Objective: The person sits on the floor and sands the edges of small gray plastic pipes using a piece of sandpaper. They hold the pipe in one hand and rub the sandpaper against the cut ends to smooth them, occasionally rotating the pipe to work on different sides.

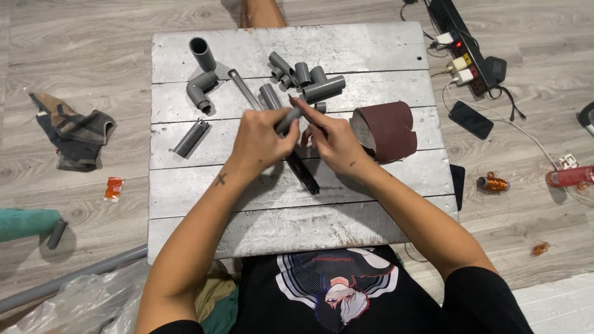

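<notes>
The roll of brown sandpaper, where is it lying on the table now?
In the head view, the roll of brown sandpaper lies on the right part of the grey wooden table, just beside the right hand and below-right of the cluster of grey pipe fittings.

To your left, a small orange packet [112,188] on the floor; right, a dark phone screen [471,119].

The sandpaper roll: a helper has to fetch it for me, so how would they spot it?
Find the silver plank table, then look just beyond the person's right hand, near the right edge. The sandpaper roll is a loosely curled reddish-brown sheet, the only brown, soft thing among grey pipe pieces.
</notes>
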